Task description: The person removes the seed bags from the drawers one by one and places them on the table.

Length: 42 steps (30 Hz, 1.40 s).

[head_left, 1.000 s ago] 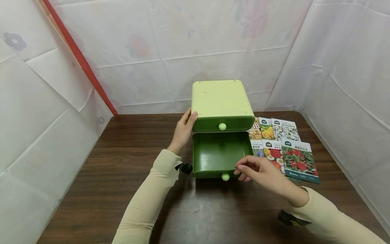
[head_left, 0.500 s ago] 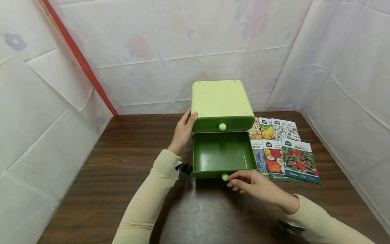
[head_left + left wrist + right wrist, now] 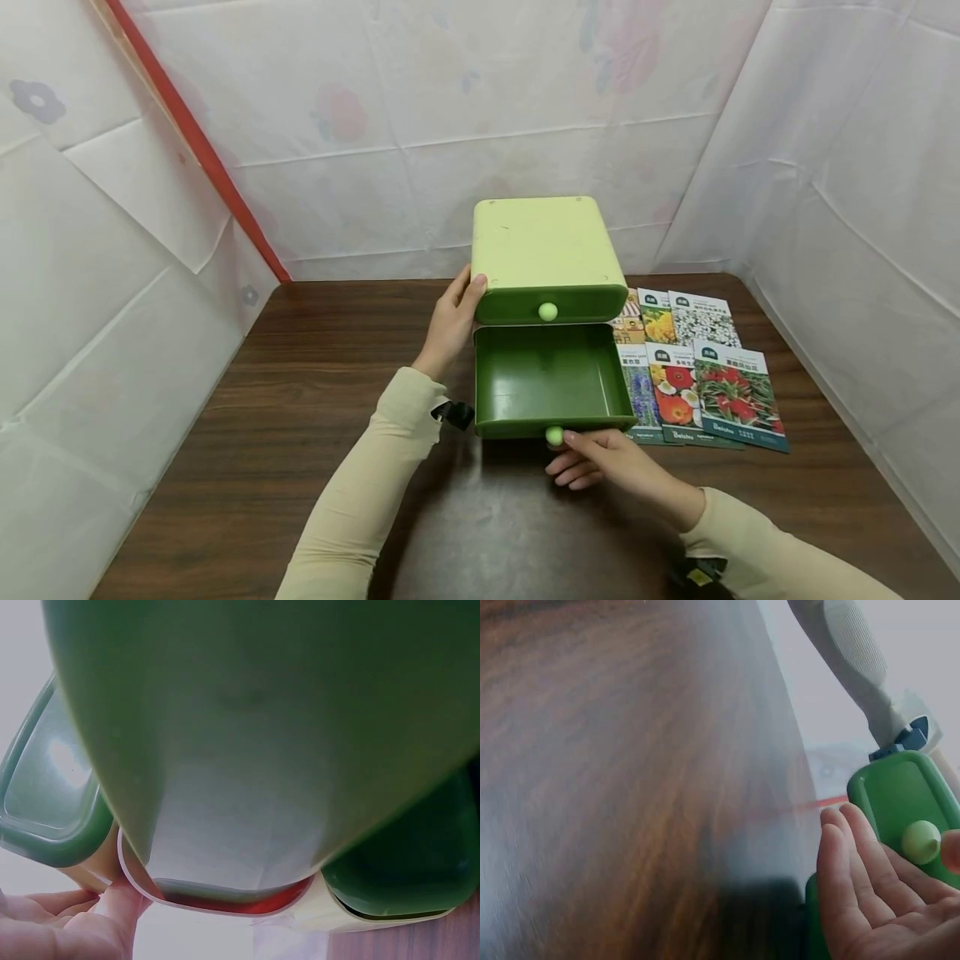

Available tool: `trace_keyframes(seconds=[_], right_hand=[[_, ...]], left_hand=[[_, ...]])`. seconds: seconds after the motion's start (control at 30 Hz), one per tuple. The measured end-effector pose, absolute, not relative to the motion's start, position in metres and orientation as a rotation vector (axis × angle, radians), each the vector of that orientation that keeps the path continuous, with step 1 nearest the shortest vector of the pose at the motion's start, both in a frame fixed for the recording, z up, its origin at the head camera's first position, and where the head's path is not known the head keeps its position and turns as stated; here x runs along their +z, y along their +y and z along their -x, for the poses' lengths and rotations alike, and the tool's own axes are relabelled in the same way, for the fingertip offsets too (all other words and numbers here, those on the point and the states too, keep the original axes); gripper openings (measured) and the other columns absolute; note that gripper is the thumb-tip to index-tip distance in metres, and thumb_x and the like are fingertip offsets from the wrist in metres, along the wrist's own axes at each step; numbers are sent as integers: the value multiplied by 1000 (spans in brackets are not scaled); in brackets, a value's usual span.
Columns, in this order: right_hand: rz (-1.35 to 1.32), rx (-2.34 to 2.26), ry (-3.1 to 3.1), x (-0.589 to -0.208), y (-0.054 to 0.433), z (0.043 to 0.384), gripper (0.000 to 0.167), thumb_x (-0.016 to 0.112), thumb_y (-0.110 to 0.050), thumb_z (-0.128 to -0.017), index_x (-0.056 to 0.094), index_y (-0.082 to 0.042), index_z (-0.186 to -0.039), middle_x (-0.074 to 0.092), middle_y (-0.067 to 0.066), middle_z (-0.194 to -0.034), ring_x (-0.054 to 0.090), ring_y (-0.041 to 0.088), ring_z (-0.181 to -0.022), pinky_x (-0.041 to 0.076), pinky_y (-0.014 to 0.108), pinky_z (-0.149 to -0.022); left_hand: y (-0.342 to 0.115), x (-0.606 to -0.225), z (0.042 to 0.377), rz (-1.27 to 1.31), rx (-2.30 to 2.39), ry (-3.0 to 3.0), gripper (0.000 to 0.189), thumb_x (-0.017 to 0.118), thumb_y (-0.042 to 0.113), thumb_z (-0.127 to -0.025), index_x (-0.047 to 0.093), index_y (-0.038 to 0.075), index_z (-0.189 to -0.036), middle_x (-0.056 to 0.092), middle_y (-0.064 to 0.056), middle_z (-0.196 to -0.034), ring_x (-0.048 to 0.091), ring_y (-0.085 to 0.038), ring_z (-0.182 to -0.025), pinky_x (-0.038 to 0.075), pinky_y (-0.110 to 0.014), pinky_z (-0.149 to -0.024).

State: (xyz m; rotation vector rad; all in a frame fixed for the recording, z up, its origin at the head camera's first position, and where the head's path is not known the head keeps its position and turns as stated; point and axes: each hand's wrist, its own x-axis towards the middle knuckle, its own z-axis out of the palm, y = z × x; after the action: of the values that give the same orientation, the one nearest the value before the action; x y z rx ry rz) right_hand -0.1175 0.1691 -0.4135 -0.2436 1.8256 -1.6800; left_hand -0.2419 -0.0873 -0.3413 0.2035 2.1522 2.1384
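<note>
A small light-green drawer cabinet (image 3: 543, 242) stands toward the back of the table, its top drawer (image 3: 517, 307) closed. Below that, a dark-green drawer (image 3: 551, 383) is pulled well out, and its visible inside holds nothing. My left hand (image 3: 448, 321) rests against the cabinet's left side, thumb at the upper front corner. At the pulled-out drawer's front, my right hand (image 3: 618, 467) has its thumb beside the round pale-green knob (image 3: 554, 436). The right wrist view shows that hand's fingers (image 3: 862, 877) stretched out below the knob, palm upward. A lower closed drawer (image 3: 409, 855) appears in the left wrist view.
Several flower seed packets (image 3: 738, 396) lie in two rows on the table, right of the cabinet. White patterned sheeting (image 3: 420, 125) hangs behind and along both sides. The dark wooden table (image 3: 315, 375) extends to the left and in front.
My right hand has moved left and down from the drawer's right front corner to the knob, its fingers now spread lower. The left hand, cabinet and drawer look unmoved.
</note>
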Motion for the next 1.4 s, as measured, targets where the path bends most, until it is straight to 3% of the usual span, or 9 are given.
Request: trace_keyframes(seconds=[0.13,0.43,0.77,1.1,1.4], right_hand=[[179,-1735,1777,-417,166,117,63,45,-38,-105,47,18,-133,73,18,-107,73,18,-90,58,43,-86],[54,-1822,1664,-416,159,116,61,51,-41,-102,49,12,-132,74,13,-109,74,18,-91,58,41,-88],[56,-1851,1644,-412,156,121,56,50,-37,-103,52,11,-131,74,13,-108,74,17,-91,59,36,-86],[57,-1893,1595,-401,156,132,57,51,-35,-103,49,13,-134,69,21,-118,72,20,-100,56,40,-93],[38,-1921,1597,-399,155,142,54,53,-34,-102,53,12,-131,69,22,-118,72,22,-102,54,42,-95]], left_hand=[[-87,-332,234,-220,2134,2168,62,43,41,-104,19,20,-158,34,-8,-157,57,-30,-123,53,-41,-98],[-89,-359,253,-216,2154,2181,63,46,53,-100,24,33,-156,40,-1,-154,59,-25,-120,53,-41,-97],[-89,-360,254,-224,2151,2171,64,45,52,-101,22,31,-156,38,-1,-155,57,-25,-123,53,-42,-98],[-87,-330,233,-237,2108,2187,61,42,38,-105,19,19,-158,34,-9,-158,55,-30,-126,52,-44,-99],[-88,-342,241,-238,2134,2164,62,45,45,-103,22,26,-157,40,-7,-153,59,-27,-119,54,-41,-95]])
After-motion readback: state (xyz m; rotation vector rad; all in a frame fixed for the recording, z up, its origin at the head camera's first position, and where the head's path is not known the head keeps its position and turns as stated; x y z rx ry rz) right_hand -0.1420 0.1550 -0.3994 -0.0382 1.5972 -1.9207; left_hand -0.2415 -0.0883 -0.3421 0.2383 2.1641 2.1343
